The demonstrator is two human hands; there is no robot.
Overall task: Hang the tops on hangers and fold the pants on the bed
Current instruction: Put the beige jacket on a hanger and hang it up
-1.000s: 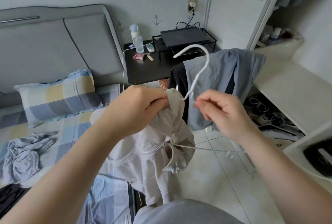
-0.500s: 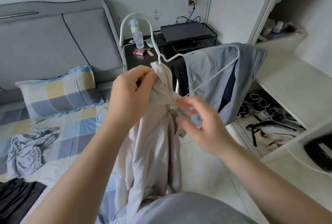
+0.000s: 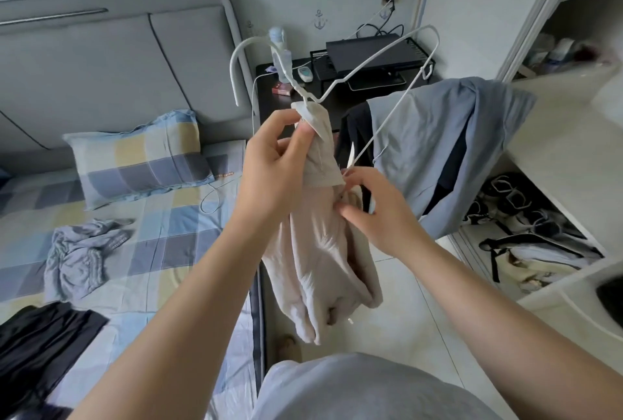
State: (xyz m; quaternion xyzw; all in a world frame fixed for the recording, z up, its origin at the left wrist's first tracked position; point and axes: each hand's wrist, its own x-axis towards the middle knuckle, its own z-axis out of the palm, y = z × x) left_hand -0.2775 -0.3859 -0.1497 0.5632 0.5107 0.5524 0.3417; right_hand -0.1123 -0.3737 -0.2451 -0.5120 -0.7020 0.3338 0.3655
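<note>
Beside the bed (image 3: 161, 237) | pinching beige top (image 3: 317, 251) up at tilted white hanger (image 3: 374, 60) neck with left grip (image 3: 276, 166) | nipping same top's fabric lower down with right grip (image 3: 377, 214)

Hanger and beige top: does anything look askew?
Yes. The white hanger is tilted, with one arm jutting out bare, so the beige top hangs bunched from the left hand, not spread across it.

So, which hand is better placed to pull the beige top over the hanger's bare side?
Probably right hand: it touches the beige top beside the bare hanger wire; left hand is busy gripping its upper end.
</note>
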